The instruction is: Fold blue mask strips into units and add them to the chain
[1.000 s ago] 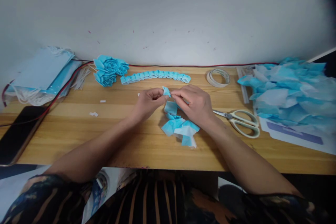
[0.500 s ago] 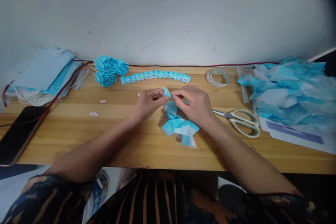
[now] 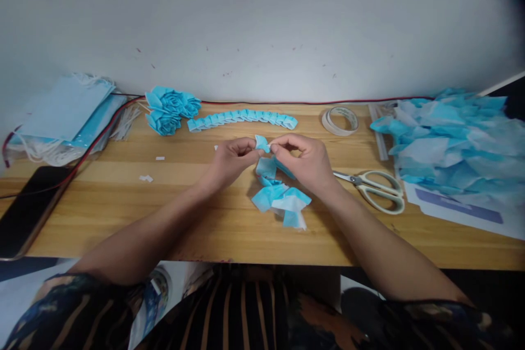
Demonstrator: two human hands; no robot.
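Between my two hands is a small folded piece of blue fabric (image 3: 261,144), thin like tissue or mask cloth. My left hand (image 3: 234,158) pinches its left side between thumb and fingertips. My right hand (image 3: 304,159) pinches at its right edge, where a whitish tip shows. Just below, loose blue and white fabric pieces (image 3: 283,199) lie crumpled on the table; my right hand hides part of them. Behind my hands rests a long pleated blue strip (image 3: 244,116). Several blue fabric roses (image 3: 170,109) lie to its left.
On the right are scissors (image 3: 377,191), a tape roll (image 3: 339,121) and a heap of blue fabric pieces (image 3: 455,147). On the left lie face masks (image 3: 68,109), a phone (image 3: 30,210) and white paper scraps (image 3: 146,178). A red and black cable (image 3: 96,139) runs along the wall.
The right fingers have shifted slightly at the fabric's edge, and the folded piece shows more of its blue face. The left hand has barely moved.
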